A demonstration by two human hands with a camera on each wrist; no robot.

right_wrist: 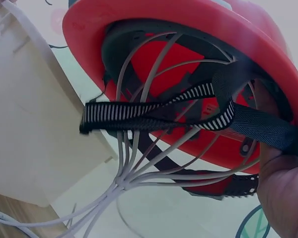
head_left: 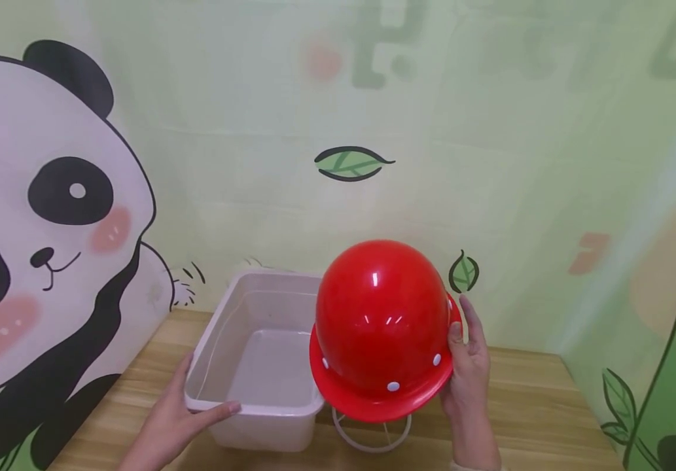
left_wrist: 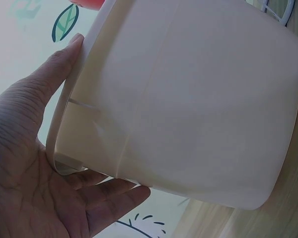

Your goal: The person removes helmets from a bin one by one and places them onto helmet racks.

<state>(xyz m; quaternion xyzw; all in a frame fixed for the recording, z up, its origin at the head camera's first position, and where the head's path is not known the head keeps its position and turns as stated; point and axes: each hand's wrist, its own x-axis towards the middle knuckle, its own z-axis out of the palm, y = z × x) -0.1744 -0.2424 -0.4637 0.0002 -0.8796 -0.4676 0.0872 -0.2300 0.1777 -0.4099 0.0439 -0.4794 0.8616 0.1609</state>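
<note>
A red hard hat (head_left: 381, 314) with white rivets sits over a white wire stand (head_left: 373, 449), to the right of a white plastic tub (head_left: 269, 428). My right hand (head_left: 468, 366) holds the hat by the right side of its brim. From below, the right wrist view shows the stand's wires (right_wrist: 120, 184) fanning up into the hat, beside a dangling black-and-white chin strap (right_wrist: 109, 113). My left hand (head_left: 175, 412) grips the tub's front left corner, thumb along the front rim and fingers against the left side. The tub's inside looks bare.
Everything stands on a wood-grain table (head_left: 538, 405). Behind it hangs a pale green backdrop (head_left: 243, 163) printed with leaves and a large panda (head_left: 49, 216). The hat overlaps the tub's right edge in the head view.
</note>
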